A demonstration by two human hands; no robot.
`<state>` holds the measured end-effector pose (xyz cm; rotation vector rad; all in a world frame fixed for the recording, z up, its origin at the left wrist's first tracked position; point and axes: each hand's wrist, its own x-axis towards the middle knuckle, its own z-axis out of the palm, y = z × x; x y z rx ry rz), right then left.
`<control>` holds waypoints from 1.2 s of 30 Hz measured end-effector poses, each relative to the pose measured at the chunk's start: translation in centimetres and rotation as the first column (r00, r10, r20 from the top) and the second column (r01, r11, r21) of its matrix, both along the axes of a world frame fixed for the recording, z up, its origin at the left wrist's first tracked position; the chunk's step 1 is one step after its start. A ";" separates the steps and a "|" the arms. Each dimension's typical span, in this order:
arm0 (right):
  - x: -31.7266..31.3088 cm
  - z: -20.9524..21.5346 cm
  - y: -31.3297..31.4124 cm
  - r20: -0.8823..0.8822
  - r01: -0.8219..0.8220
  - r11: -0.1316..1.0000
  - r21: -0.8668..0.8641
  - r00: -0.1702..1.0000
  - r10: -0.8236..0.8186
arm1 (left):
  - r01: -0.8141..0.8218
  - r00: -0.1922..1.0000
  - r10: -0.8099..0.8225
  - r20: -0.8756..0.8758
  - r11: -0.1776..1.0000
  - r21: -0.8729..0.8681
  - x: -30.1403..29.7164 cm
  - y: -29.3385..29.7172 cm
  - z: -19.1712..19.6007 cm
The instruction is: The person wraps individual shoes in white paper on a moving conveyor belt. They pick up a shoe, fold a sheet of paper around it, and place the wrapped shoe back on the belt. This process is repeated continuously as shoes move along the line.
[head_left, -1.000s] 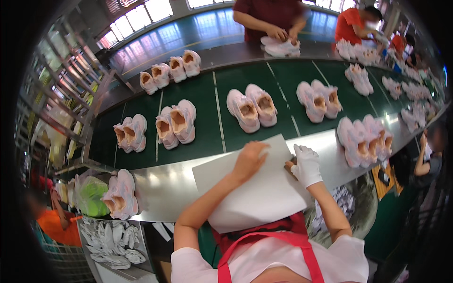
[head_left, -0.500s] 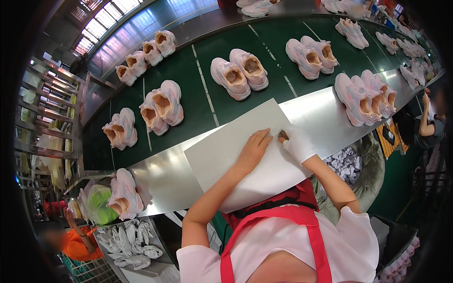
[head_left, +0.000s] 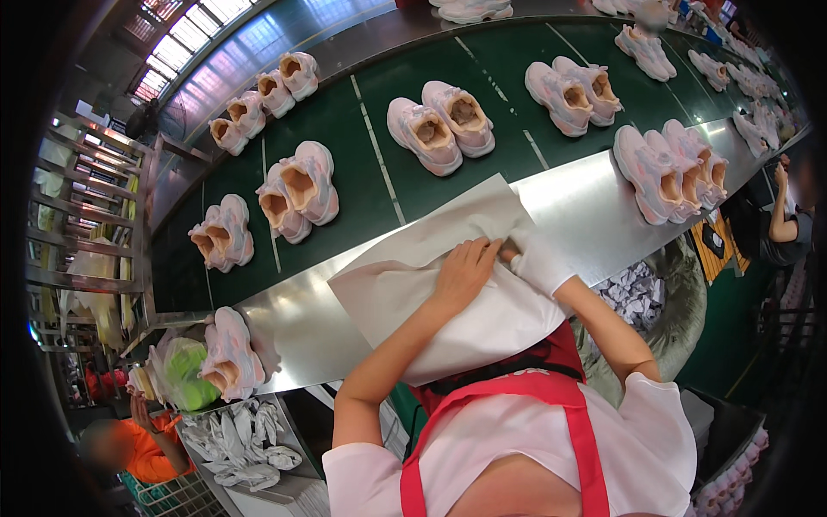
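A large white sheet of paper [head_left: 388,297] lies over the front metal ledge and reaches toward my apron, its surface wrinkled and its far corner raised. My bare left hand [head_left: 466,274] is on the sheet with its fingers bent and pressed together, gathering the paper. Close beside it, my right hand [head_left: 537,260], in a white glove with bare fingertips, pinches the paper near the right edge. The two hands nearly touch at the fingertips. Beyond them, a pair of pink-and-white sneakers [head_left: 441,127] stands on the green conveyor belt.
More sneaker pairs stand along the belt [head_left: 345,228]. On the metal ledge [head_left: 568,198] are two pairs [head_left: 672,172] at right and one pair [head_left: 233,355] at left. Crumpled paper fills a bag [head_left: 633,293] and a bin [head_left: 245,444]. Co-workers appear at left [head_left: 159,448] and right [head_left: 780,228].
The flat sheet has become creased and partly gathered between my hands. Both hands have drawn slightly closer together. The co-worker at left has moved an arm.
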<state>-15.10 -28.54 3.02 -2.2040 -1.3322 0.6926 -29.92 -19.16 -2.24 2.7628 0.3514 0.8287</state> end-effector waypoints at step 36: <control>-4.9 8.7 1.6 -0.522 0.094 0.777 0.622 0.789 0.323 | 0.048 0.969 0.157 0.189 0.636 -0.770 -6.5 -1.3 15.3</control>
